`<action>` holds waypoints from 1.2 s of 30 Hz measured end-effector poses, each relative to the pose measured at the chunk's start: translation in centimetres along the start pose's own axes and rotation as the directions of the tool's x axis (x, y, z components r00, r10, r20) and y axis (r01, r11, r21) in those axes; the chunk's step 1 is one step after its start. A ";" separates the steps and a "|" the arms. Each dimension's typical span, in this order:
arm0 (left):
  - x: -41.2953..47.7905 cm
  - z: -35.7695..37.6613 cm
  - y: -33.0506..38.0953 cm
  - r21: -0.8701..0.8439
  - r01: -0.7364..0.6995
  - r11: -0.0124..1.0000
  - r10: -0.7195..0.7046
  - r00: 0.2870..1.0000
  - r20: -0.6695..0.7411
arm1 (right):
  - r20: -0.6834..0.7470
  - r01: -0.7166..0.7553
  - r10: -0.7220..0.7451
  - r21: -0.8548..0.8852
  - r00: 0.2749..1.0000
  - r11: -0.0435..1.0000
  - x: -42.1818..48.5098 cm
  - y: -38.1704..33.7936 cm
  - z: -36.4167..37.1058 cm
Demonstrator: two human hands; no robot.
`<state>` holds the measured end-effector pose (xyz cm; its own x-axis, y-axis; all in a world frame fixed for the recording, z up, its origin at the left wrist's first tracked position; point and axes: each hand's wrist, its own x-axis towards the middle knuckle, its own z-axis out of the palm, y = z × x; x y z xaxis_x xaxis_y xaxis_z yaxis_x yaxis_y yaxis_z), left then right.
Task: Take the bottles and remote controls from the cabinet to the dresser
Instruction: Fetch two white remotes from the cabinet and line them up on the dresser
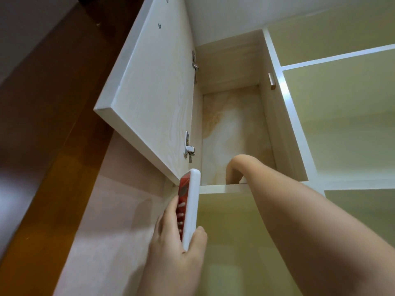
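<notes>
My left hand (175,238) holds a white remote control (190,206) with a red face and white buttons, upright, just below the open cabinet (286,129). My right arm reaches up over the cabinet's lower front edge. My right hand (234,169) bends down inside behind that edge, so its fingers and whatever they touch are hidden. No bottle shows from this low angle.
The cabinet door (149,82) stands swung open to the left, with two metal hinges (189,149). Closed pale-yellow cabinet fronts (342,124) lie to the right and below. A dark wooden door frame (42,103) runs along the left.
</notes>
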<state>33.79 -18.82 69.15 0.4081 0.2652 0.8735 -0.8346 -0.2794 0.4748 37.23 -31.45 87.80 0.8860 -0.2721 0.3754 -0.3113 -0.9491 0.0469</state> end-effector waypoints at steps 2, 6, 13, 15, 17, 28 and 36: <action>-0.2 0.4 -0.3 -0.018 0.008 1.000 -0.007 0.999 0.054 | 0.108 -0.014 0.015 -0.014 0.994 1.000 -0.4 0.8 -0.3; -0.7 0.7 0.0 -0.073 0.023 0.997 -0.016 0.996 0.091 | 0.111 -0.009 0.010 -0.004 0.994 1.000 -1.2 2.5 -0.1; -2.8 0.9 0.3 -0.099 0.082 0.992 -0.063 0.982 0.178 | -0.076 0.090 -0.082 0.104 0.994 0.991 -5.2 5.6 -0.3; -3.2 0.8 0.4 -0.061 0.094 0.994 -0.080 0.978 0.195 | -0.068 0.075 -0.071 0.051 0.995 0.996 -4.6 5.7 0.0; -3.4 0.4 0.3 -0.020 0.099 0.995 -0.094 0.978 0.187 | -0.038 0.076 -0.076 -0.007 0.996 0.997 -4.1 5.3 0.2; -2.8 -1.2 1.1 0.071 0.079 0.994 -0.086 0.991 0.102 | -0.540 0.345 -0.115 0.347 0.834 0.872 -6.9 5.5 -0.2; -6.5 -0.2 3.1 -0.063 0.052 0.997 -0.043 0.989 0.142 | -0.678 0.473 -0.063 0.440 0.732 0.763 -17.4 7.5 4.1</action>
<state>28.50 -21.19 64.96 0.4919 0.1429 0.8588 -0.8339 -0.2063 0.5120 20.85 -34.46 77.80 0.4355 -0.0318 0.8996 0.3325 -0.9230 -0.1936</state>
